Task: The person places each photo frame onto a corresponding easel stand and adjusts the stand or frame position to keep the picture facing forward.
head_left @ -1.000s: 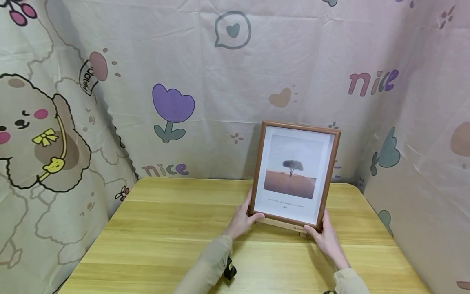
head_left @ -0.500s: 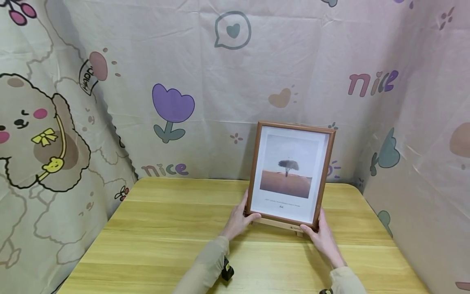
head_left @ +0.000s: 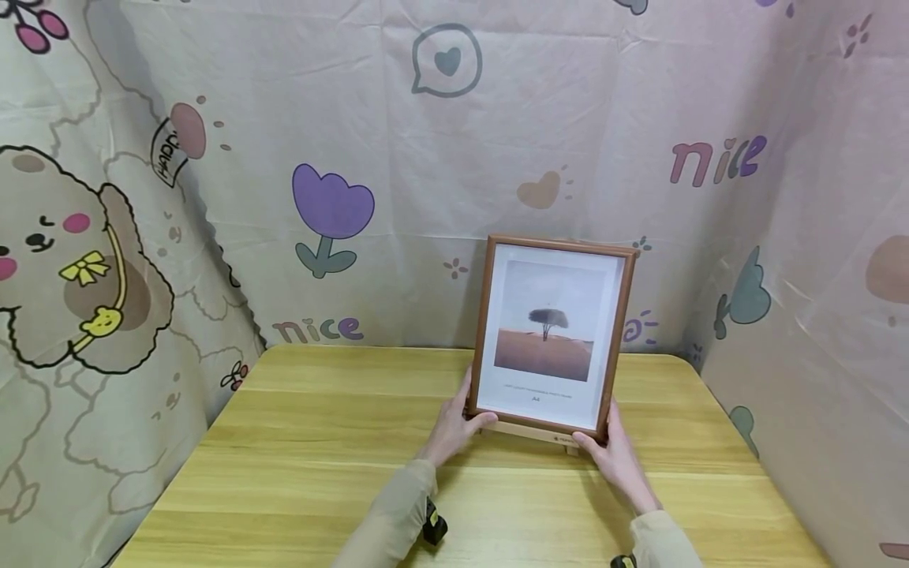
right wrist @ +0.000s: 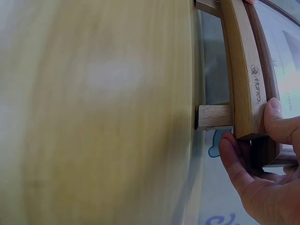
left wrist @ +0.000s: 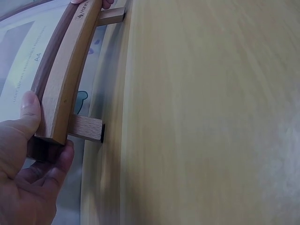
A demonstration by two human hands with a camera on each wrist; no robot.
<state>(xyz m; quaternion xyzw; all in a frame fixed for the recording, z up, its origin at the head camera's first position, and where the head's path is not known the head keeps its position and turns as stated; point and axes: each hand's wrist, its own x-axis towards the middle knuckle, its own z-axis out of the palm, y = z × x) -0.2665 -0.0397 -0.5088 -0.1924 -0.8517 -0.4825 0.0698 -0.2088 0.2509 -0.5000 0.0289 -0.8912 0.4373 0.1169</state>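
Note:
A brown wooden picture frame [head_left: 625, 315] with a print of a lone tree stands upright, leaning back slightly, on the ledge of a small light-wood tabletop easel [head_left: 529, 431]. My left hand [head_left: 450, 426] grips the lower left corner, thumb on the front and fingers curled behind. At the lower right corner my right hand [head_left: 614, 457] holds on the same way, its thumb against the frame's front edge. Both wrist views show the easel's ledge [left wrist: 61, 93] and its short dark-tipped feet [right wrist: 214, 117] close to the tabletop. Most of the easel is hidden behind the frame.
The wood-grain table [head_left: 319, 442] stretches out to the left and in front of the hands. Behind it and along both sides hangs a printed cloth [head_left: 426, 158] with cartoon drawings. A small black device [head_left: 433, 525] sits at my left wrist.
The frame and easel have shifted a little to the left, carried along by both hands. Their upright pose and my grip at the two lower corners look the same.

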